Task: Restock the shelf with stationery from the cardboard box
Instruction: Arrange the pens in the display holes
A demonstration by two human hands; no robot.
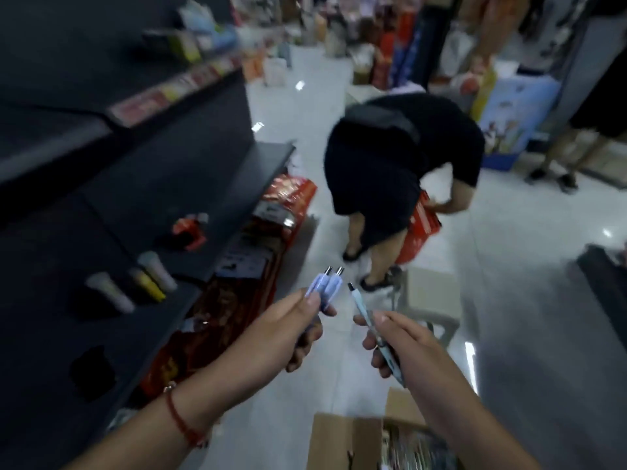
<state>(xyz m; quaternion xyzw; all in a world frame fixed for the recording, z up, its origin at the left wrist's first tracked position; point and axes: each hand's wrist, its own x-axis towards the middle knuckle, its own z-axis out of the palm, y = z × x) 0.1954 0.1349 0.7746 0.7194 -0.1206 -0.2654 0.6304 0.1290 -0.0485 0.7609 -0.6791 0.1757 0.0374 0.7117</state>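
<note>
My left hand (298, 329) grips a small bunch of pale blue pens (324, 288), their metal tips pointing up and away. My right hand (395, 346) pinches a single light blue pen (361, 308) close beside the bunch, not touching it. Both hands hover over the floor in front of the dark shelf (142, 212) on the left. The open cardboard box (346, 439) sits at the bottom edge, below my right forearm, with packed goods inside.
Several pale tubes (156, 271) and a red packet (190, 230) lie on the lower shelf board. Red packages (271, 212) lean along the shelf's foot. A person in black (400, 171) bends over a red box ahead. A beige stool (429, 300) stands behind my hands.
</note>
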